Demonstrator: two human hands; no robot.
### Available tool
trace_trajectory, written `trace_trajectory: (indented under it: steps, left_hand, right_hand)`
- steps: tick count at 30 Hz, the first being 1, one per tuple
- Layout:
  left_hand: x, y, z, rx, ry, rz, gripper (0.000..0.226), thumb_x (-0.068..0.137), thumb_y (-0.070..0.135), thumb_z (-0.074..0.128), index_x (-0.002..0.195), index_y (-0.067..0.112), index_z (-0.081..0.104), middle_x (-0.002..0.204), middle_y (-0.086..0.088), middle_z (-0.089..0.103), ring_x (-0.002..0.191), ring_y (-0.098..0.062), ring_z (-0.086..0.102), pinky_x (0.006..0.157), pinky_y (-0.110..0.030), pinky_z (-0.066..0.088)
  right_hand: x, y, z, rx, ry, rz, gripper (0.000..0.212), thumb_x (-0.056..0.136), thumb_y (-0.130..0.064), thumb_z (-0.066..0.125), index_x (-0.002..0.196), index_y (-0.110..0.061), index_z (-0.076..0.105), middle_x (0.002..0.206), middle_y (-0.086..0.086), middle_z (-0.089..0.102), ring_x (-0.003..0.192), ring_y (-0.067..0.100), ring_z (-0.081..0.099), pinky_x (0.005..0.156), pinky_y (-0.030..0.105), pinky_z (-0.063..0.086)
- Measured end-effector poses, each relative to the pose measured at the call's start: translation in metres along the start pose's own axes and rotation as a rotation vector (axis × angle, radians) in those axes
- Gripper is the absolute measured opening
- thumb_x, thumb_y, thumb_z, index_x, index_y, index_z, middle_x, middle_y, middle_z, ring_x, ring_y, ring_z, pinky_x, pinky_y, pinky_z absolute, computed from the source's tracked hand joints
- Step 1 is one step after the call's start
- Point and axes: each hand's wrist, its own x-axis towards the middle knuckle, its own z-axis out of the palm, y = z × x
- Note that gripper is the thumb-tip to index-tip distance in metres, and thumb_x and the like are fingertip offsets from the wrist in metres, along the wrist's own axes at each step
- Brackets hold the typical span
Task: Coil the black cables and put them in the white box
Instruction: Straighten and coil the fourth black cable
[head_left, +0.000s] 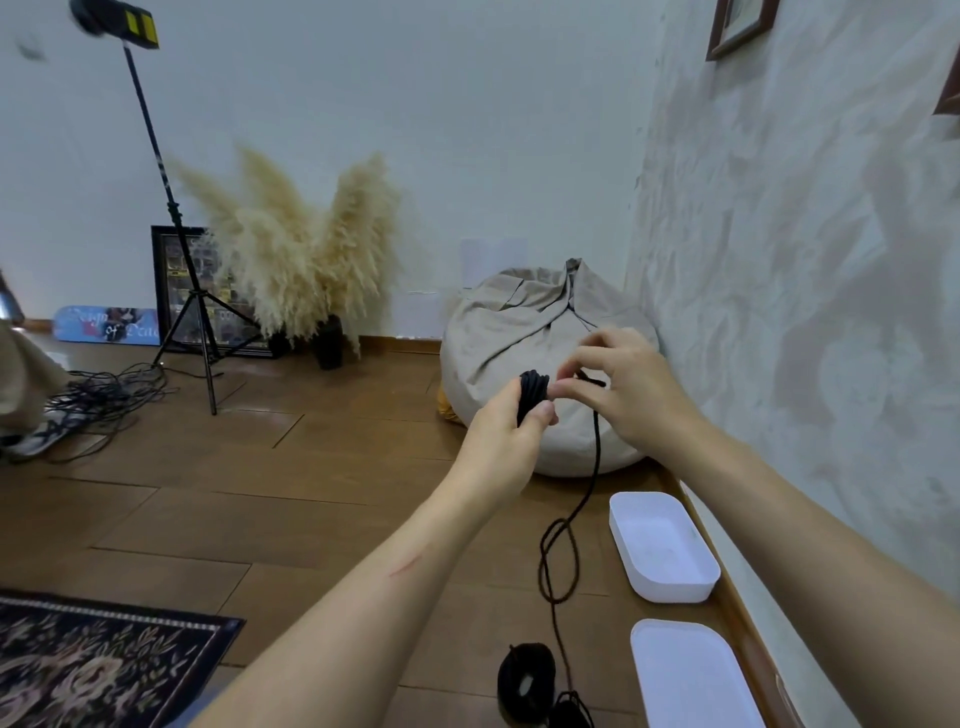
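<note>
Holding the coil (532, 397) tight in the curled left hand (506, 436); pinching its cable (597, 441) in the right hand (626, 397). Trailing to the floor (311, 493), looping just beside the box (670, 587), near a second coil (511, 670).

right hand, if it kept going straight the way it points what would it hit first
Most likely the coil of black cable gripped in the left hand: the right hand points toward it, fingertips apparently touching it, though depth is hard to judge.
</note>
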Motion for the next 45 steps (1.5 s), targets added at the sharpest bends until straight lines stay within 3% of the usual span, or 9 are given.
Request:
trace_trajectory:
  steps: [7, 12, 19, 22, 25, 29, 34, 40, 45]
  left_hand:
    - [0.006, 0.001, -0.009, 0.003, 0.176, -0.008, 0.017, 0.104, 0.024, 0.052, 0.093, 0.014, 0.059, 0.08, 0.008, 0.06, 0.071, 0.001, 0.052, 0.06, -0.012, 0.037]
    - [0.004, 0.004, -0.011, 0.046, 0.169, 0.013, 0.017, 0.104, 0.025, 0.051, 0.093, 0.013, 0.057, 0.077, 0.003, 0.059, 0.065, -0.003, 0.049, 0.059, -0.017, 0.037]
    - [0.005, 0.004, -0.013, 0.04, 0.153, 0.011, 0.013, 0.105, 0.027, 0.051, 0.102, 0.019, 0.061, 0.092, 0.009, 0.068, 0.086, -0.002, 0.06, 0.074, -0.023, 0.047]
    - [0.008, 0.001, -0.017, 0.061, 0.179, -0.032, 0.018, 0.105, 0.027, 0.049, 0.096, 0.013, 0.058, 0.086, 0.004, 0.063, 0.081, -0.013, 0.057, 0.069, -0.03, 0.041]
    - [0.009, -0.003, -0.021, 0.076, 0.216, -0.067, 0.021, 0.105, 0.027, 0.048, 0.094, 0.011, 0.054, 0.087, -0.002, 0.061, 0.081, -0.019, 0.055, 0.07, -0.036, 0.042]
    - [0.015, -0.006, -0.029, 0.048, 0.332, -0.106, 0.019, 0.105, 0.028, 0.048, 0.093, 0.015, 0.053, 0.09, 0.0, 0.062, 0.083, -0.019, 0.054, 0.07, -0.037, 0.041]
    - [0.02, -0.02, -0.053, 0.029, 0.373, -0.205, 0.021, 0.106, 0.03, 0.046, 0.096, 0.015, 0.056, 0.085, 0.008, 0.057, 0.08, -0.013, 0.054, 0.065, -0.028, 0.039]
    - [0.019, -0.011, -0.032, -0.021, 0.235, -0.078, 0.018, 0.106, 0.028, 0.048, 0.095, 0.019, 0.06, 0.092, 0.007, 0.066, 0.092, -0.012, 0.062, 0.081, -0.03, 0.048]
    - [0.009, 0.005, -0.01, -0.088, 0.137, -0.02, 0.017, 0.108, 0.029, 0.045, 0.109, 0.025, 0.061, 0.092, 0.01, 0.063, 0.098, -0.012, 0.062, 0.093, -0.035, 0.049]
  right_hand:
    - [0.0, 0.002, -0.002, -0.056, -0.037, 0.054, 0.02, 0.093, -0.04, 0.066, 0.112, -0.034, 0.069, 0.077, -0.013, 0.061, 0.081, 0.007, 0.055, 0.073, 0.033, 0.042]
    - [0.005, -0.005, 0.0, -0.252, -0.032, 0.103, 0.013, 0.096, -0.043, 0.061, 0.099, -0.037, 0.073, 0.065, -0.02, 0.048, 0.082, 0.013, 0.06, 0.066, 0.032, 0.039]
    - [0.004, -0.015, 0.011, 0.19, -0.217, 0.273, 0.013, 0.09, -0.044, 0.066, 0.094, -0.032, 0.064, 0.087, -0.013, 0.072, 0.086, 0.007, 0.068, 0.079, 0.035, 0.054]
    - [0.005, -0.018, 0.011, 0.402, -0.275, 0.34, 0.01, 0.088, -0.025, 0.07, 0.096, -0.022, 0.064, 0.08, -0.003, 0.072, 0.073, 0.016, 0.067, 0.075, 0.039, 0.055]
    - [0.003, -0.016, 0.011, 0.414, -0.307, 0.381, 0.016, 0.088, -0.007, 0.064, 0.1, -0.016, 0.06, 0.062, -0.007, 0.055, 0.059, 0.011, 0.051, 0.068, 0.035, 0.049]
    - [0.006, -0.01, 0.001, 0.431, -0.369, 0.407, 0.025, 0.088, -0.007, 0.063, 0.108, -0.021, 0.059, 0.059, -0.002, 0.041, 0.064, 0.02, 0.039, 0.068, 0.033, 0.034]
    - [0.001, 0.007, -0.018, 0.503, -0.246, 0.483, 0.007, 0.09, -0.019, 0.073, 0.096, -0.015, 0.071, 0.074, 0.006, 0.059, 0.074, 0.018, 0.056, 0.078, 0.032, 0.05]
    - [0.007, -0.018, -0.014, 0.588, -0.235, 0.377, 0.014, 0.096, -0.026, 0.066, 0.108, -0.019, 0.07, 0.068, 0.005, 0.052, 0.058, 0.011, 0.053, 0.059, 0.022, 0.05]
    - [0.017, -0.032, -0.011, 0.481, -0.124, 0.177, 0.01, 0.097, -0.021, 0.064, 0.094, -0.022, 0.073, 0.067, -0.004, 0.062, 0.06, -0.001, 0.052, 0.059, 0.014, 0.038]
